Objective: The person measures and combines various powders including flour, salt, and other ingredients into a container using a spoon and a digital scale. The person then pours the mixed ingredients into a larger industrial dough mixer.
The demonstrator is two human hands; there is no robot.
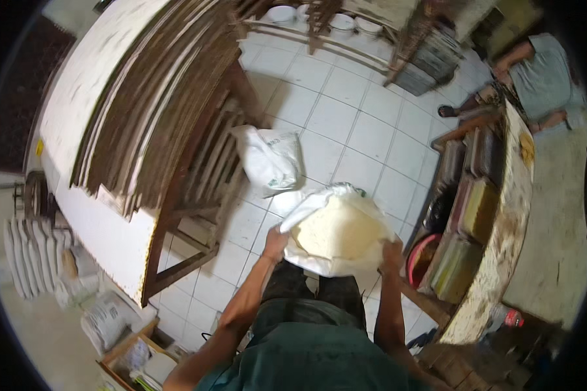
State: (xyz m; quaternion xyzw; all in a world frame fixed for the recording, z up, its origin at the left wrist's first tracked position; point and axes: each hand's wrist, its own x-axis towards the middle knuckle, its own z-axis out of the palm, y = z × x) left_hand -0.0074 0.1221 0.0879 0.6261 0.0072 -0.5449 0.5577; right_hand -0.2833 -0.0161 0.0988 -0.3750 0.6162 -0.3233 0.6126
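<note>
So the open white sack (332, 266) of pale yellow powder (339, 228) is smack between the left hand (276, 243) and right hand (391, 257), mouth looking wider side to side, neither hand really nearer. Both look closed on it, one per side edge, though individual fingers are too blurry to make out.

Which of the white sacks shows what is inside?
The sack held by the left hand and right hand: its open mouth shows pale yellow contents; the other sacks show none.
</note>
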